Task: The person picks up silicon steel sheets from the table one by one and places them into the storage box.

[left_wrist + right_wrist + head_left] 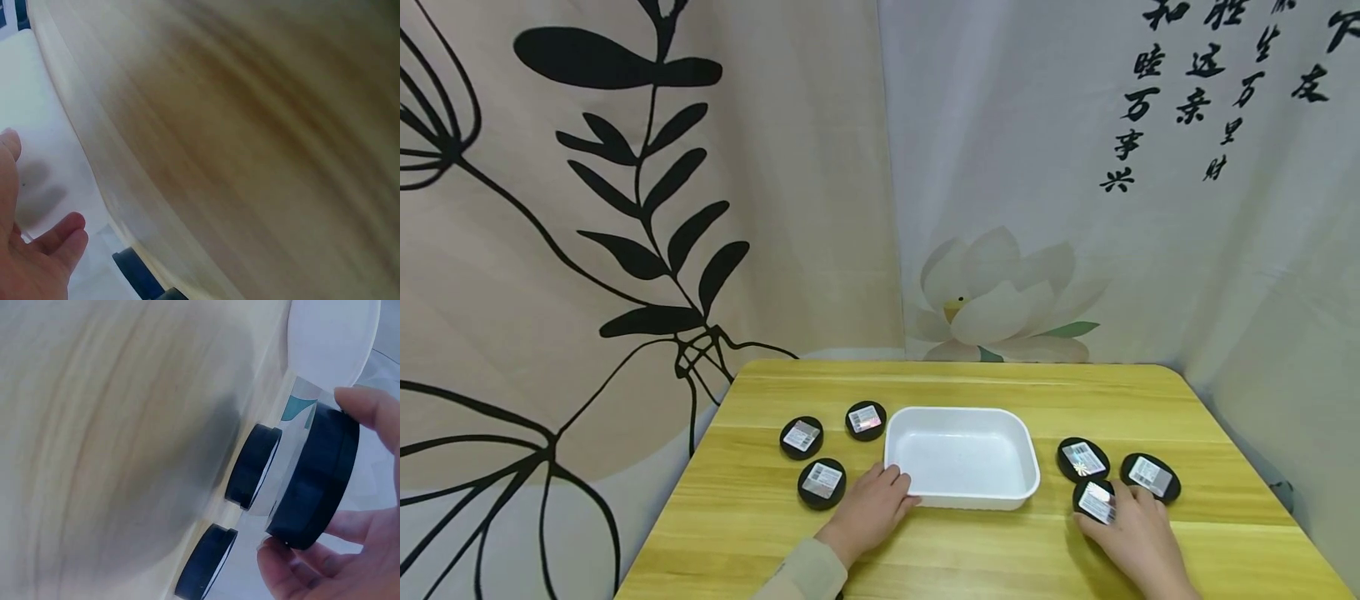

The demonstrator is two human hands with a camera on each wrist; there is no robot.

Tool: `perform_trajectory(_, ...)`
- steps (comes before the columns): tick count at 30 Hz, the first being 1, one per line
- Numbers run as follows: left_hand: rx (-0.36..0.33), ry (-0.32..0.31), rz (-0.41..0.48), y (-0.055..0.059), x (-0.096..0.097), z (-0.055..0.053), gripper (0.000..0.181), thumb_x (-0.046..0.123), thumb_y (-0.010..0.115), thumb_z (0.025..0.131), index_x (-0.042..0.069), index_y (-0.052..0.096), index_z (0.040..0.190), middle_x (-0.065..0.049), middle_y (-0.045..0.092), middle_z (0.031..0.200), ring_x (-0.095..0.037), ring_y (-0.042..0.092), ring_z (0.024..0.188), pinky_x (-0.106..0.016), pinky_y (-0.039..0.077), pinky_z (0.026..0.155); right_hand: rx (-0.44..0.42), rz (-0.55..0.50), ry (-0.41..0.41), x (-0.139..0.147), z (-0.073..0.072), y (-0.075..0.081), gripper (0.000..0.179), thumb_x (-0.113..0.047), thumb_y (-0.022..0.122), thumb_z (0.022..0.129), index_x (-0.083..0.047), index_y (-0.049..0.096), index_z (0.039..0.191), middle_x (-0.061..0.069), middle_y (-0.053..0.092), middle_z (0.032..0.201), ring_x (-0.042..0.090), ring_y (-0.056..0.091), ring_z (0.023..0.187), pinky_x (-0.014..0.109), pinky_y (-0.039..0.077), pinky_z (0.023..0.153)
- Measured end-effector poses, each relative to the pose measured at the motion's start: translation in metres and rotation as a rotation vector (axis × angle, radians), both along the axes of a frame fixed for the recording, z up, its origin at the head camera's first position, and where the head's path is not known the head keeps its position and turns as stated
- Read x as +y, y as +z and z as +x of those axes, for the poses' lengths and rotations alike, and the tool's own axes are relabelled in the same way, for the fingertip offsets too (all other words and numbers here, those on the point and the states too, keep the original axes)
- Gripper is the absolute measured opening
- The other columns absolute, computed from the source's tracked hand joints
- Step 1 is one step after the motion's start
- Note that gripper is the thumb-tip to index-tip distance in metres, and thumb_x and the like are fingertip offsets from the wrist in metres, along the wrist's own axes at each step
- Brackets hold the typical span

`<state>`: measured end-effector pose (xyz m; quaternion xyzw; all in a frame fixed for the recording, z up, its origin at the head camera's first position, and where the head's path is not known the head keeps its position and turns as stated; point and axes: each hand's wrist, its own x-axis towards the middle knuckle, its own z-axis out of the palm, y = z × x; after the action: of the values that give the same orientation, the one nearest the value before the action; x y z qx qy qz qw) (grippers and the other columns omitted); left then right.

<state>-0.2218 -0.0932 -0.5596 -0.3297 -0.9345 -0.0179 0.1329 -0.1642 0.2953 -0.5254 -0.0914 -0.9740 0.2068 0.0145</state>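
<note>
A white rectangular tray (962,502) stands mid-table. My left hand (877,504) holds its front left corner, fingers at the rim and thumb along the front wall. In the left wrist view the fingertips (74,226) show at the tray's edge. At the right, my right hand (1138,537) pinches a round black container (1094,502) with a white barcode label. Seen from the right wrist, this container (315,478) is tilted between thumb and fingers, raised over the table. Two like containers lie just behind it, one at the left (1082,459) and one at the right (1151,477).
Left of the tray lie three more labelled black containers, one by its back left corner (866,421), one farther left (801,437) and one near my left hand (822,484). The wooden table (985,558) ends at the back before a printed curtain (820,208).
</note>
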Motion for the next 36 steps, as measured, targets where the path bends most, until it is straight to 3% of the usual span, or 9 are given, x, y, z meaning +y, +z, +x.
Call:
perform_trajectory(3, 0.030, -0.002, -0.003, -0.001, 0.000, 0.000, 0.029, 0.045, 0.050, 0.104, 0.019, 0.053, 0.092, 0.006, 0.048, 0.085, -0.015, 0.047, 0.082, -0.029, 0.046, 0.076, -0.002, -0.005, 0.002, -0.002, -0.001, 0.001, 0.093, -0.049, 0.078, 0.079, 0.020, 0.045, 0.133, 0.046, 0.044, 0.127, 0.061, 0.044, 0.114, 0.070, 0.039, 0.097)
perform_trajectory(10, 0.009, 0.005, 0.003, 0.000, 0.000, 0.000, 0.029, 0.045, 0.049, 0.105, 0.019, 0.053, 0.093, 0.006, 0.048, 0.086, -0.015, 0.046, 0.083, -0.029, 0.046, 0.076, 0.040, 0.012, 0.018, -0.005, -0.003, 0.004, 0.094, -0.049, 0.077, 0.079, 0.020, 0.045, 0.133, 0.046, 0.045, 0.127, 0.063, 0.045, 0.114, 0.070, 0.039, 0.098)
perform_trajectory(19, 0.070, -0.015, 0.028, -0.002, -0.001, 0.000, 0.028, 0.044, 0.053, 0.103, 0.019, 0.053, 0.091, 0.005, 0.047, 0.084, -0.015, 0.046, 0.081, -0.029, 0.045, 0.074, 0.028, -0.009, 0.007, -0.010, -0.006, 0.007, 0.098, -0.052, 0.078, 0.079, 0.019, 0.042, 0.137, 0.045, 0.044, 0.128, 0.061, 0.044, 0.117, 0.070, 0.040, 0.098)
perform_trajectory(29, 0.014, 0.009, -0.004, 0.000, 0.000, 0.000, 0.028, 0.045, 0.049, 0.105, 0.019, 0.054, 0.093, 0.006, 0.048, 0.087, -0.015, 0.047, 0.084, -0.030, 0.046, 0.077, 0.043, -0.020, 0.005, -0.016, -0.008, 0.008, 0.095, -0.050, 0.078, 0.080, 0.019, 0.044, 0.136, 0.045, 0.045, 0.128, 0.060, 0.044, 0.117, 0.070, 0.040, 0.098)
perform_trajectory(36, 0.024, 0.004, 0.013, -0.002, 0.000, -0.001, 0.028, 0.045, 0.049, 0.105, 0.019, 0.054, 0.093, 0.006, 0.049, 0.087, -0.016, 0.048, 0.085, -0.029, 0.046, 0.077, 0.035, -0.021, 0.006, -0.016, -0.010, 0.009, 0.095, -0.050, 0.077, 0.081, 0.019, 0.043, 0.137, 0.045, 0.045, 0.129, 0.060, 0.045, 0.117, 0.070, 0.041, 0.096)
